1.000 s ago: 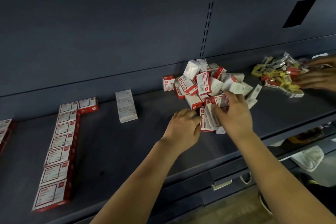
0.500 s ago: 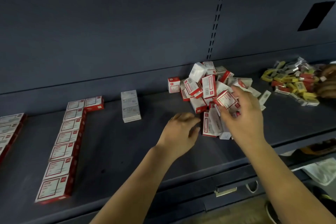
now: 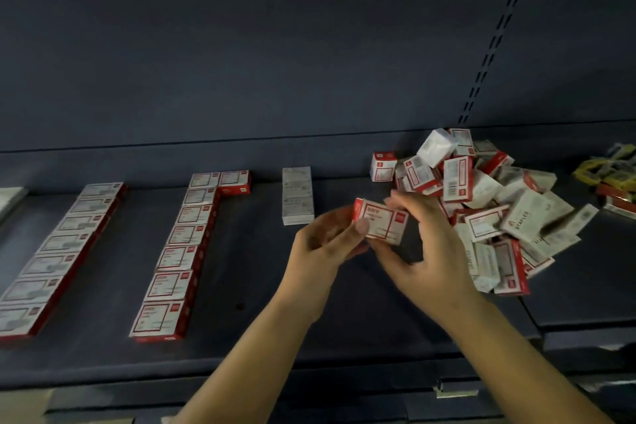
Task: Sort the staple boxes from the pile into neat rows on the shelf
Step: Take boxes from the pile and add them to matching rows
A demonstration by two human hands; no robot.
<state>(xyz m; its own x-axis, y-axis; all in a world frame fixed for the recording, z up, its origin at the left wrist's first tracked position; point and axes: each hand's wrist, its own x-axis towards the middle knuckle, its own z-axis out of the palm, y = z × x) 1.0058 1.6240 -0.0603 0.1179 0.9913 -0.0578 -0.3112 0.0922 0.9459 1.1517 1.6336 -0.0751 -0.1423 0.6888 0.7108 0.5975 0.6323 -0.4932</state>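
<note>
Dark metal shelf [image 3: 261,351], front lip running along the bottom of view, back panel rising behind. Broad bare strip of deck between the hands and the front lip; narrower bare lane between the short white stack [image 3: 297,194] and the red-and-white row [image 3: 179,251]. Second row [image 3: 58,251] further left, running from the back toward the front edge, its near end cut by the left border. Both rows flat, label up, boxes end to end; one extra box [image 3: 235,182] set beside the back end of the nearer row, touching it.

Pile of staple boxes [image 3: 488,210] heaped right of centre, reaching the back wall, boxes tilted every way. Yellow and red packets [image 3: 612,179] at the far right edge, apart from the pile.

One red-and-white staple box [image 3: 380,221] held above the deck, just left of the pile, label up, slightly tilted. Left hand [image 3: 327,244] pinching its left end, thumb on top. Right hand [image 3: 426,251] curled round its right end, fingers over the far side, thumb beneath. Both hands clamped on the same box.

Against half a second ago: left hand then lay on the deck holding nothing visible, right hand alone lifting a box from the pile; now box carried left, clear of the heap, and shared by both. Other person's hand at the yellow packets gone from view.
</note>
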